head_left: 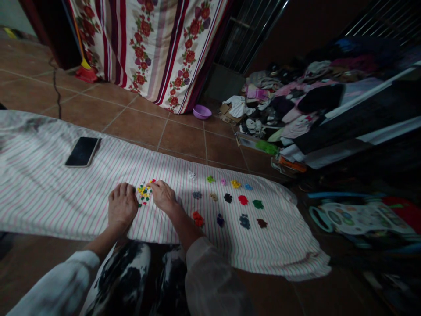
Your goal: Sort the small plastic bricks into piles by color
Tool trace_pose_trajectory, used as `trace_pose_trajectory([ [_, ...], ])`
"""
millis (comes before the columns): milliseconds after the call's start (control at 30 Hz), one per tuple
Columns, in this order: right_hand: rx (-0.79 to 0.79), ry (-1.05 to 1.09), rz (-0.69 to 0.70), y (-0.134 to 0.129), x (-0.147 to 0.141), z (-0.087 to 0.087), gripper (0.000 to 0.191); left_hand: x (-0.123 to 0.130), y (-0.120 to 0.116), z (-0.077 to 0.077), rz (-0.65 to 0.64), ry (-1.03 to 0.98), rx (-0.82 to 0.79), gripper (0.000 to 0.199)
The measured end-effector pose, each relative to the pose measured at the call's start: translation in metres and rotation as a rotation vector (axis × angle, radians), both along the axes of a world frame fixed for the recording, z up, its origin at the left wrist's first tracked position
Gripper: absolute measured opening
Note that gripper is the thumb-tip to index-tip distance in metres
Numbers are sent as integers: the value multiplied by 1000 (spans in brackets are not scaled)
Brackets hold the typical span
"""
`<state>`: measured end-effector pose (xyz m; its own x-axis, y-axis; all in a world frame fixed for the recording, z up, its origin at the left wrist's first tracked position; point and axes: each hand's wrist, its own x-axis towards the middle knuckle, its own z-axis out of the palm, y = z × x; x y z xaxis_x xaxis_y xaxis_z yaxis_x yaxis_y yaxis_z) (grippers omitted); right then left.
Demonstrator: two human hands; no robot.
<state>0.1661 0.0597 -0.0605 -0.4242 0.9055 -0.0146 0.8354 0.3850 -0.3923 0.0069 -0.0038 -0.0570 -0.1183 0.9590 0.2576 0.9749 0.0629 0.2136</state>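
A mixed pile of small colourful pieces (144,192), mostly yellow with some green, white and red, lies on the striped cloth (108,193) between my hands. My left hand (123,204) rests palm down on the cloth at the pile's left edge, fingers laid out and holding nothing. From the right, my right hand (162,195) reaches over the pile with thumb and fingertips drawn together at its upper edge; whatever is between them is too small to name. To its right sit several single-colour heaps, among them an orange-red heap (198,218), a grey heap (197,195) and a white heap (191,175).
A phone (83,152) lies on the cloth at the left. More heaps, such as the yellow heap (235,184) and the dark green heap (258,204), spread rightward. Beyond are a floral curtain (141,48), a purple basin (201,112) and piled clothes (296,101).
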Motion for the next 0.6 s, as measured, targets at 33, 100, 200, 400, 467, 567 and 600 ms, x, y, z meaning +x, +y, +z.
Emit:
trace_pose_trajectory([
  [33, 1, 1, 1, 0, 0, 0, 36, 0, 0, 0, -2, 1, -1, 28],
  [100, 7, 5, 6, 0, 1, -1, 35, 0, 0, 0, -4, -1, 1, 29],
  [200, 17, 12, 10, 0, 1, -2, 33, 0, 0, 0, -3, -8, 5, 29],
  [400, 29, 37, -2, 0, 1, -2, 26, 0, 0, 0, -7, 10, 8, 29],
  [467, 36, 43, 3, 0, 1, -2, 24, 0, 0, 0, -4, 14, 15, 29],
  [567, 43, 51, 5, -1, 2, -3, 25, 0, 0, -1, -5, 6, 18, 27],
  [600, 43, 52, 1, -1, 2, -3, 27, 0, 0, -1, -4, 3, 16, 27],
])
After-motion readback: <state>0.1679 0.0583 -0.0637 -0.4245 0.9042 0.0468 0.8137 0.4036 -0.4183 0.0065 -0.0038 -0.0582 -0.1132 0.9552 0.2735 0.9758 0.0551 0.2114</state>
